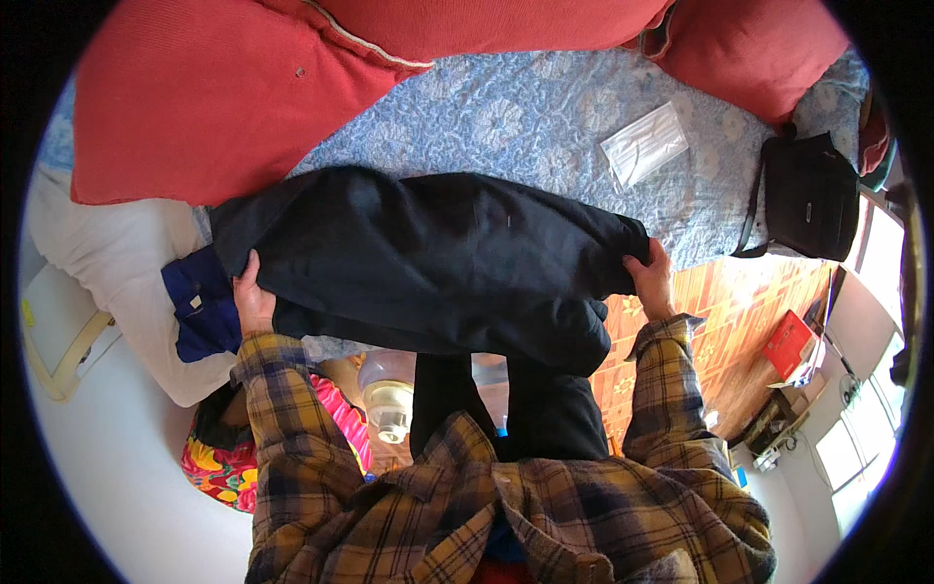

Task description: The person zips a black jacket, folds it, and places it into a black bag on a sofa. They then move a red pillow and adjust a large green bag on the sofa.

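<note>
A black cloth garment (438, 255), its kind not certain, stretches between my two hands along the near edge of a blue flowered bedspread (481, 117). My left hand (254, 298) grips its left end, with the thumb on top. At the right end, my right hand (653, 277) pinches the garment's edge between thumb and fingers. The lower part hangs over the edge in folds, above my dark trousers. Touching my left hand's outer side is a dark blue folded cloth (201, 306) with a small pale tag, lying on white fabric (124, 255).
Red cushions (197, 109) lie along the far side. A clear plastic packet (646, 144) and a black bag (811, 197) rest on the bedspread at the right. Below are a patterned floor (722, 314), a red box (790, 346), a large plastic water bottle (390, 394) and a bright flowered cloth (219, 460).
</note>
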`<state>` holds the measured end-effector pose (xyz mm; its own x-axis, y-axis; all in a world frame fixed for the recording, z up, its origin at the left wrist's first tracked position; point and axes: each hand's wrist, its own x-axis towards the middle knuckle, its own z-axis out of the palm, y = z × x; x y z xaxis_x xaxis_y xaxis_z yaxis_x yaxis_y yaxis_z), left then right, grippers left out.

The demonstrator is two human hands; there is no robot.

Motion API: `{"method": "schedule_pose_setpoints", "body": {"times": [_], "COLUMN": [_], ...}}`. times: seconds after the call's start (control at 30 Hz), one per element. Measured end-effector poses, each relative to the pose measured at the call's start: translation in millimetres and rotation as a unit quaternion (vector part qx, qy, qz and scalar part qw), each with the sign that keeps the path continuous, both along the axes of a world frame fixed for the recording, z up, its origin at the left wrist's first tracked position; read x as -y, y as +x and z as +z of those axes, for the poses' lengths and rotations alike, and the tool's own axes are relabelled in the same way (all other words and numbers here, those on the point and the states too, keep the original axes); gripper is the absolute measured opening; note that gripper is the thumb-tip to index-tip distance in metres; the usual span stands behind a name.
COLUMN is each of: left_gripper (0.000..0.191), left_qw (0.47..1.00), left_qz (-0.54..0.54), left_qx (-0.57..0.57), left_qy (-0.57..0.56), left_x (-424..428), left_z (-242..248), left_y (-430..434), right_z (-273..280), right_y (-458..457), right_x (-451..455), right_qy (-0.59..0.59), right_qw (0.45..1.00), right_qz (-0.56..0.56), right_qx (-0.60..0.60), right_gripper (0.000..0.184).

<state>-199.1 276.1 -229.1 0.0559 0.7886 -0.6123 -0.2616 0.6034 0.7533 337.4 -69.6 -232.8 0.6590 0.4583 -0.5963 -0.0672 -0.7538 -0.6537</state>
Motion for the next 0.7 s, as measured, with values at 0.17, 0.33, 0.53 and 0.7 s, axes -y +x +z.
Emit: {"method": "schedule_pose_setpoints", "body": {"times": [0.17,0.33,0.53,0.7], "left_gripper": [0.04,0.04,0.043,0.056], "left_qw": [0.999,0.998,0.948,0.645], "left_qz": [0.015,0.047,-0.038,-0.136], "left_qx": [-0.019,0.036,-0.316,-0.689], "left_qy": [-0.027,0.008,0.0,0.301], "left_x": [2.6,-2.7,-8.0,7.1], "left_z": [-45.4,-30.5,-27.6,59.9], "left_y": [-20.6,-34.7,-18.5,59.3], "right_z": [-26.7,-7.1,-7.6,53.4], "right_y": [2.1,-0.6,-26.2,-39.9], "right_x": [12.6,17.4,-1.6,-60.3], "right_qy": [0.005,0.046,-0.11,0.036], "right_qw": [0.986,0.985,0.966,0.895], "right_qz": [0.116,0.06,0.049,0.141], "right_qx": [0.116,0.156,0.229,0.422], "right_gripper": [0.026,0.026,0.036,0.045]}}
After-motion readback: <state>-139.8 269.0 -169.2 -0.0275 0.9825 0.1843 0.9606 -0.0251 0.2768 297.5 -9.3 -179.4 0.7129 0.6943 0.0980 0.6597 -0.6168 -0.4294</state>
